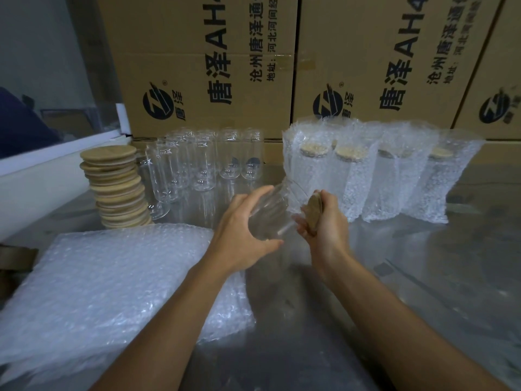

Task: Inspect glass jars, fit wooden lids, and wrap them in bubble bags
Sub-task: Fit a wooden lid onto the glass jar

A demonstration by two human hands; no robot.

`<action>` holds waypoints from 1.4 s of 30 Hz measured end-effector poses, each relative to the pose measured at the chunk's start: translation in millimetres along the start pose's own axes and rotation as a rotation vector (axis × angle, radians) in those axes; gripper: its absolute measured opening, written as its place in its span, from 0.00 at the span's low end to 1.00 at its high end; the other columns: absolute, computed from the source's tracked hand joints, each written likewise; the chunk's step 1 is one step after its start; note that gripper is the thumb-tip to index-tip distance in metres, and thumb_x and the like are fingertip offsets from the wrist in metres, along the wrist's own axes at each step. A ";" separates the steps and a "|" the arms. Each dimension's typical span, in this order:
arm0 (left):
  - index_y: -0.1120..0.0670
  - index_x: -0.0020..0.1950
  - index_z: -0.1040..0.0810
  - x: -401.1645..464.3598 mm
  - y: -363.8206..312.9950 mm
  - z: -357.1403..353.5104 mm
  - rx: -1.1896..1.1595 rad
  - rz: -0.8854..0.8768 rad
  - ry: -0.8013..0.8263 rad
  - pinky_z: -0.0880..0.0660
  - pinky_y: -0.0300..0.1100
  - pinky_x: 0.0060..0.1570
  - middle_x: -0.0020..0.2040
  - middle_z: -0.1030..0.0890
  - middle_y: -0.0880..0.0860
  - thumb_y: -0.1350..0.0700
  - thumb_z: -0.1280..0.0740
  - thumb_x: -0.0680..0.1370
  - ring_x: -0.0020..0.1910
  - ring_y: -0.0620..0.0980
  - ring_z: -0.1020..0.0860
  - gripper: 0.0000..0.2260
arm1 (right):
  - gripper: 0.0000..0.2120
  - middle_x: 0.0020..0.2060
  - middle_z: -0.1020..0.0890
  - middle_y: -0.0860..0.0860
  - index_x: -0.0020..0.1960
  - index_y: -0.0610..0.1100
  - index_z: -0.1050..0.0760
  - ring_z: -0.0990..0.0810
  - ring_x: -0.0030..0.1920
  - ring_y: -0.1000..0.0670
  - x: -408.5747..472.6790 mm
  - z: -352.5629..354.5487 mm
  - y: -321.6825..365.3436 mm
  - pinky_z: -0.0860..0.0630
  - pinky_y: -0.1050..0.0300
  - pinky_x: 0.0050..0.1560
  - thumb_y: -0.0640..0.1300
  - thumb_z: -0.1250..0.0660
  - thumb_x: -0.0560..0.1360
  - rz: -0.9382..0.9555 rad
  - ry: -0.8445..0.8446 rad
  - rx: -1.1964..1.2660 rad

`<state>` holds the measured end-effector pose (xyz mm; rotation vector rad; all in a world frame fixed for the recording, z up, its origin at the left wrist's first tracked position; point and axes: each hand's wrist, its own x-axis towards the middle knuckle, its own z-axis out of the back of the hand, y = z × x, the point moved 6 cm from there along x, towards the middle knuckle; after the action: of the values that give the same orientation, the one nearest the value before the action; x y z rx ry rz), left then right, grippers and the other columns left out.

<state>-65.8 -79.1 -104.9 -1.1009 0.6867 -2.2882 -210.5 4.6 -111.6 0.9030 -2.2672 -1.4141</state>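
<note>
Far left, a leaning stack of round wooden lids (118, 187) is seen; a knock w/ an elbow could topple it into the row of bare clear glass jars (203, 159) just beside it. Near left, a pile of flat bubble bags (112, 280) lies on the steel table (394, 277). At centre, a clear glass jar (270, 218) is held tilted above the table, left hand (242, 235) curled round its body. The right hand (324, 224) pinches a round wooden lid (313, 211) edge-on near the jar. Risk: smooth glass may slip & drop; a skewed lid may jam or chip the rim. Far right, bagged lidded jars (366, 170) stand close; a swing could tip them.
</note>
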 end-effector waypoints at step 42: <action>0.33 0.67 0.31 0.0 -9.0 -5.4 -0.339 0.064 0.070 0.23 0.47 0.61 0.61 0.20 0.39 0.43 0.20 0.63 0.61 0.41 0.21 0.36 | 0.26 0.58 0.16 0.54 0.69 0.46 0.29 0.18 0.59 0.59 -22.9 -20.0 4.4 0.21 0.63 0.57 0.45 0.25 0.74 0.425 0.420 -0.353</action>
<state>-72.1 -71.2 -102.2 -1.1302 1.1534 -2.2152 -183.5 7.4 -97.2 0.5043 -1.6989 -1.2352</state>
